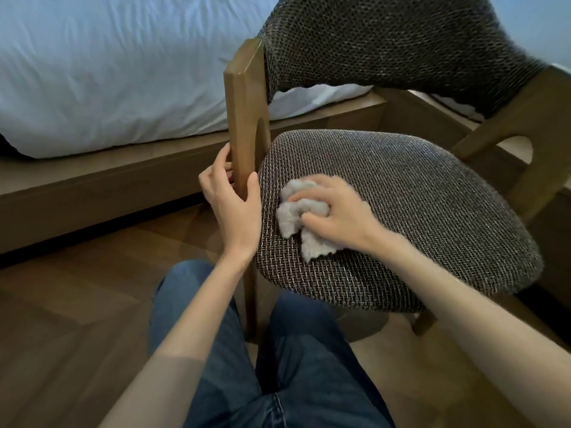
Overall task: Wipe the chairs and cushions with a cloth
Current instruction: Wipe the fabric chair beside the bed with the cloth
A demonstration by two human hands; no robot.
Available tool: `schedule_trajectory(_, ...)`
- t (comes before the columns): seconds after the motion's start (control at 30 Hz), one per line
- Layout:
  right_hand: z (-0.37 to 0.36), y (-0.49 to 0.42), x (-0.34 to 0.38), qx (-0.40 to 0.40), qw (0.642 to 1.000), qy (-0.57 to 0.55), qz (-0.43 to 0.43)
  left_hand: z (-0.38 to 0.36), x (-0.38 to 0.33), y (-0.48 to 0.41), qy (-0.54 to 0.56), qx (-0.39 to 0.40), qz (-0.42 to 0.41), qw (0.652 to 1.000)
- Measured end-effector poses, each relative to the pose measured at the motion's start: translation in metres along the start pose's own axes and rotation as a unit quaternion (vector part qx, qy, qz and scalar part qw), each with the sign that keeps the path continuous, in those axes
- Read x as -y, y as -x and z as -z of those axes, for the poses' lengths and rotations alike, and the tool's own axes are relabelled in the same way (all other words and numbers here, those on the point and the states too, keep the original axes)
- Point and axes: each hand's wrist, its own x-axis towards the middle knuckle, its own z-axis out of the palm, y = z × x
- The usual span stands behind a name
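A wooden chair stands in front of me, with a dark woven seat cushion and a woven backrest above it. My left hand grips the chair's left wooden post, fingers behind it and thumb in front. My right hand holds a crumpled light grey cloth and presses it onto the left part of the seat cushion. Part of the cloth is hidden under my fingers.
A bed with white bedding on a low wooden frame stands close behind and to the left of the chair. My legs in blue jeans are below, over a wooden floor.
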Motion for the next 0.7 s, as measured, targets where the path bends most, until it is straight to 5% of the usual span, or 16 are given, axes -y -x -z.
schedule_trajectory(0.13, -0.02, 0.038, 0.008, -0.031, 0.999, 0.026, 0.005, -0.002, -0.015, 0.009, -0.059, -0.033, -0.075, 0.995)
schedule_trajectory(0.37, 0.009, 0.109, -0.017, -0.093, 0.985, 0.119, 0.082, -0.033, -0.034, 0.018, -0.159, 0.203, -0.147, 0.955)
schedule_trajectory(0.53, 0.064, 0.158, -0.082, -0.209, 0.95, 0.222, -0.063, -0.077, -0.039, 0.031, -0.212, 0.361, -0.186, 0.889)
schedule_trajectory(0.7, 0.095, 0.177, -0.116, -0.336, 0.881, 0.206, -0.26, -0.102, -0.03, 0.035, -0.281, 0.403, -0.218, 0.843)
